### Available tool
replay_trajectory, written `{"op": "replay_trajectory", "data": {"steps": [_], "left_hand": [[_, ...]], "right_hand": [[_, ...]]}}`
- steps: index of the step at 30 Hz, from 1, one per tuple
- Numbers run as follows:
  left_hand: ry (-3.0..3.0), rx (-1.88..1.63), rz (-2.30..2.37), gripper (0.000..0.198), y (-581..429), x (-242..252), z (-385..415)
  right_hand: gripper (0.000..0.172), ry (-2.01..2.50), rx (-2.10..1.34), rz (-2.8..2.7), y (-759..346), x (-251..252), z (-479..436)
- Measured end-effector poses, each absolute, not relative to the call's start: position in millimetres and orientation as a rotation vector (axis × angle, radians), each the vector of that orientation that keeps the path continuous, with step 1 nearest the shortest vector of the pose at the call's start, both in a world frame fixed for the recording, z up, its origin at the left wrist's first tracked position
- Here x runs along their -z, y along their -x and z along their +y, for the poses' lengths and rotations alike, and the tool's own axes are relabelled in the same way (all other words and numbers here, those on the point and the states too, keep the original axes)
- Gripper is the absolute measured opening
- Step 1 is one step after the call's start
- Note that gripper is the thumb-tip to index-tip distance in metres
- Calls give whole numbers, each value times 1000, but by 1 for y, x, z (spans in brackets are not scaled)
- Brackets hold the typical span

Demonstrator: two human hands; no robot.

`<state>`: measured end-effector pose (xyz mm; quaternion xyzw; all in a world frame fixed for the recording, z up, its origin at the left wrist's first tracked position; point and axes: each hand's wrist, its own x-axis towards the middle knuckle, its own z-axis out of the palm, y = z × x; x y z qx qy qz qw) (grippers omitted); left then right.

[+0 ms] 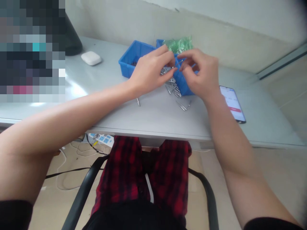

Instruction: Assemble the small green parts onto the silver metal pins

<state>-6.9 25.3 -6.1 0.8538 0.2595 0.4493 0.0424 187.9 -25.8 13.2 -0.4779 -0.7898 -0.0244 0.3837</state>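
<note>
My left hand is closed in a pinch, with a small shiny end of a thin metal pin showing at its thumb and fingertips. Facing it, my right hand has curled fingers around another slim metal pin; its index finger is lifted. Beneath the hands lies a pile of silver metal pins, rivet-like in shape, beside a blue bin. A second blue bin stands left of it, holding small dark pieces partly hidden by my left hand.
A green plastic bag of metal pieces sits behind the hands. Several loose pins lie nearer the table's front edge. A phone rests by my right forearm; a white case is at left. Below are a power strip and cables.
</note>
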Motion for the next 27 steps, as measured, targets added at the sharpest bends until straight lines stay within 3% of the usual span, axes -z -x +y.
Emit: {"op": "replay_trajectory", "data": {"steps": [8,27], "left_hand": [[-2774,-1315,761,15,8,9,26],[-2454,-1427,787,12,4,7,29]], "right_hand": [[23,1329,37,-2048,-184,-16,-29],[18,1266,160,-2098,-189,-7,-17]]}}
